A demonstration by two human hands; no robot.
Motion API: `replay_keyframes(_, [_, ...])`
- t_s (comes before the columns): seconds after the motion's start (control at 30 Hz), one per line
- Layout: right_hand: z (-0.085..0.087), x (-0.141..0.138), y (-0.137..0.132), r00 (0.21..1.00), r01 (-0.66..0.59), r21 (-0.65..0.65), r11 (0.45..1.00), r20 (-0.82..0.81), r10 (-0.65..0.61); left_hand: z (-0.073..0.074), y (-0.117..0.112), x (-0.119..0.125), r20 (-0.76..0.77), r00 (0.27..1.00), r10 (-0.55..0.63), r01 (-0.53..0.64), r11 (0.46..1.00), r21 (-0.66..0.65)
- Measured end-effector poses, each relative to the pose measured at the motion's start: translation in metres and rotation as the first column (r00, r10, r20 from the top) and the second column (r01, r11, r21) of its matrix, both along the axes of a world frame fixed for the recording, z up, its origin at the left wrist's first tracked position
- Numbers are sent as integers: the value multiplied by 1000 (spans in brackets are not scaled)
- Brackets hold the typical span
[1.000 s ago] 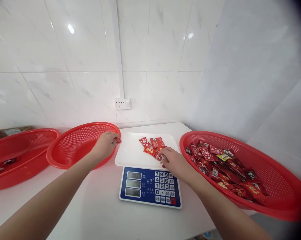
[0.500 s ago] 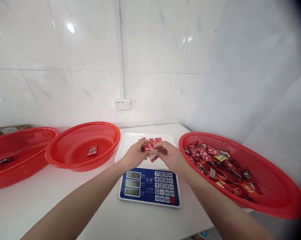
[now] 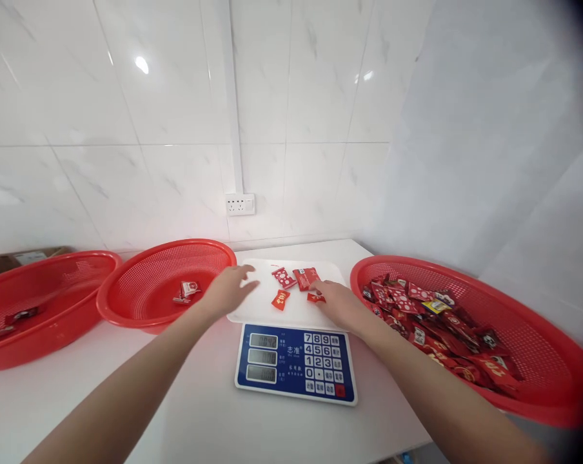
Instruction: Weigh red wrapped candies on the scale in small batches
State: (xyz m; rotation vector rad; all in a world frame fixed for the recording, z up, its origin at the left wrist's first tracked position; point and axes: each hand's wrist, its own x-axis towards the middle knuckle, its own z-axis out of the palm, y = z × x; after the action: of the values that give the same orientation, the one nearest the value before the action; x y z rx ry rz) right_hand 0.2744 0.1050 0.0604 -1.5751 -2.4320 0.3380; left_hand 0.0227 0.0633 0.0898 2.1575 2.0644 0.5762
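Note:
My left hand [image 3: 229, 291], fingers apart and holding nothing, is over the gap between the middle red basket [image 3: 127, 317] and the scale's white pan [image 3: 253, 311]. My right hand [image 3: 337, 303] is low over the right part of the pan, with its fingers closed about a small red packet [image 3: 315, 298]. Next to those fingertips lies a larger red packet [image 3: 305, 278]. A white-dotted red packet [image 3: 284, 278] and a small red packet with yellow print [image 3: 280, 299] also lie on the pan. In the middle basket are wrapped packets [image 3: 189, 289].
The scale's blue keypad panel [image 3: 295, 362] faces me. At the right stands a red basket [image 3: 553, 380] holding many wrapped packets [image 3: 436, 328]. Another red basket [image 3: 54, 338] with a few dark packets is at far left. A wall socket [image 3: 240, 204] is behind.
My hands have moved apart; the left went leftward and opened. Another packet now lies in the middle basket. My right hand moved right, and packets on the pan are uncovered.

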Motion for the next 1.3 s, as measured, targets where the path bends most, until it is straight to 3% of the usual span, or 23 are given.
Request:
replay_keyframes(0.13, [6,-4,11,995,27,42,999,-101,-22,-18,9,50,-10,988,-156,154,983,-103])
replay_keyframes(0.23, [12,-8,25,993,67,123,990,-103,-54,-22,17,65,-23,984,-175,170,976,-134])
replay_keyframes(0.37, [11,-16,39,999,46,34,998,5,-47,-17,31,62,-8,991,-133,131,985,-116])
replay_keyframes(0.53, [3,-25,46,1000,8,-40,999,-11,-8,-10,53,59,16,991,-132,133,982,-131])
replay_keyframes(0.7, [0,-28,48,991,34,-61,998,-129,-41,-11,68,68,92,979,-183,201,948,-247])
replay_keyframes(0.87, [4,-21,51,919,98,-150,984,-365,-148,-11,68,64,365,928,-80,173,958,-231])
replay_keyframes(0.93, [9,-19,54,854,93,-221,971,-484,-192,-10,66,62,516,857,-8,150,960,-234])
replay_keyframes(1.0, [14,-21,54,775,48,-281,958,-595,-213,-9,63,62,669,741,62,147,957,-252])
replay_keyframes(1.17, [25,-45,39,626,-115,-290,950,-764,-157,-9,56,80,924,342,168,202,948,-247])
replay_keyframes(1.3, [27,-62,17,686,-204,-128,971,-726,48,-14,48,89,970,64,233,220,945,-241])
